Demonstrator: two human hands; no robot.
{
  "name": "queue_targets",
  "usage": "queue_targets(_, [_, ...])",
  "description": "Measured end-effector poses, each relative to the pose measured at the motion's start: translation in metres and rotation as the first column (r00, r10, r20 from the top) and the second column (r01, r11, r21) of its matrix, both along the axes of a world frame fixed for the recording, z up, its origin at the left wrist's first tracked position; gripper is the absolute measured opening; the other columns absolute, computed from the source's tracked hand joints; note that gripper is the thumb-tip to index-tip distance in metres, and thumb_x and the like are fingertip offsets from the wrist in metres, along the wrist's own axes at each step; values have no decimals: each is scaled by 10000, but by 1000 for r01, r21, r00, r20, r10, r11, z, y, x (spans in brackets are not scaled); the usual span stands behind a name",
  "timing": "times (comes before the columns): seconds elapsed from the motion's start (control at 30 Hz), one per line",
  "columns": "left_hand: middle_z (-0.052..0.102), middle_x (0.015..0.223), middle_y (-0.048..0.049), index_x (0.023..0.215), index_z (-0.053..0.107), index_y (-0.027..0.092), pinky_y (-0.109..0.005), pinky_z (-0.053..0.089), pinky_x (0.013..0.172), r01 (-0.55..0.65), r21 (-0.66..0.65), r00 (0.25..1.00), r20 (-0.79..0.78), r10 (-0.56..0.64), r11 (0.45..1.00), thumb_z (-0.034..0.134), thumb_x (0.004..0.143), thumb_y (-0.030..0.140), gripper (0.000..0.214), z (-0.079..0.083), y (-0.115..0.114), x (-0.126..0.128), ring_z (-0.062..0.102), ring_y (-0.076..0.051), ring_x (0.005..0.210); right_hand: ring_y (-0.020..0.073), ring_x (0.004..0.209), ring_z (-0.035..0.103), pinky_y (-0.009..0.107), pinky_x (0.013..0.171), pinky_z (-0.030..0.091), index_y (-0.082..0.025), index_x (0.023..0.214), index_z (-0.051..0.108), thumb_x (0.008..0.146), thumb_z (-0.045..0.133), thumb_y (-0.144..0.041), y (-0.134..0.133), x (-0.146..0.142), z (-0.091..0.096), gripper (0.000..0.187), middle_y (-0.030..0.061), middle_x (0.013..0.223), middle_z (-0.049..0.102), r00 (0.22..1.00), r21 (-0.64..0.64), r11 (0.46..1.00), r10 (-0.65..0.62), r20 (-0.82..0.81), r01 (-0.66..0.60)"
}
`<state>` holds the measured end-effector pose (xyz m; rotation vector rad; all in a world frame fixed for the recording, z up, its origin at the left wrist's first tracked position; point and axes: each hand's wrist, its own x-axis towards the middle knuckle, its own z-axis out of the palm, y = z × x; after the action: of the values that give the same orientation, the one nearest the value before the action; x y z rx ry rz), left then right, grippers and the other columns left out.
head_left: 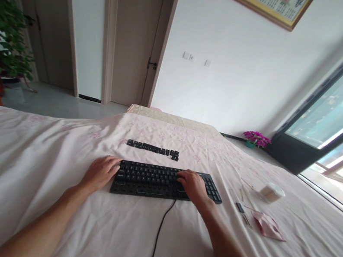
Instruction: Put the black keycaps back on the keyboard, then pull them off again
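Note:
A black keyboard (146, 178) lies on the pink-white cloth, its bottom row stripped of keycaps. My left hand (103, 170) grips the keyboard's left edge, thumb along its side. Over the right part of the keys, my right hand (193, 184) has its fingers bent and drawn together; whatever is between the fingertips, if anything, is hidden. Behind the keyboard lies a row of loose black keycaps (151, 148), among them the long space bar. A black cable (159, 231) runs from the keyboard's front toward me.
On the right stand a round tub of cotton swabs (272, 193) and a pink cloth (267, 225). Close by are a small dark piece (240, 207) and a few loose swabs (246, 220). The wrinkled floral sheet (54, 161) covers the surface around the keyboard.

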<state>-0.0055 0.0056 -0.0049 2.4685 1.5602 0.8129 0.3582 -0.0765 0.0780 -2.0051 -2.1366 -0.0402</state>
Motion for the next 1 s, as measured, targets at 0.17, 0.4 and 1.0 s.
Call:
queue_targets(0.17, [589, 1273, -46, 1234, 579, 240, -376, 374, 1030, -1, 8, 1000, -8, 1, 1000, 374, 908, 362, 404, 1, -1, 0, 524, -208, 1169, 163, 940, 609, 232, 788, 410, -294, 1014, 720, 872, 553, -313, -2, 4, -8, 221, 12, 1016, 659, 996, 61, 998, 11, -91, -5])
queue_targets(0.4, [597, 1255, -44, 1228, 586, 232, -367, 383, 1028, -2, 19, 1000, -9, 2, 1000, 375, 904, 361, 407, 2, -1, 0, 537, -209, 1153, 172, 920, 594, 255, 814, 433, -305, 965, 742, 846, 602, -343, -5, -2, -26, 187, 7, 916, 649, 963, 163, 985, 102, -247, -63])
queue_targets(1.0, [604, 1252, -32, 1212, 594, 258, -363, 381, 1025, -13, 17, 1000, 5, 13, 1000, 395, 896, 352, 385, 0, 0, 0, 535, -205, 1150, 167, 861, 584, 266, 818, 423, -299, 1009, 737, 877, 588, -346, -9, -8, -28, 205, 18, 895, 652, 978, 170, 974, 171, -121, -150])
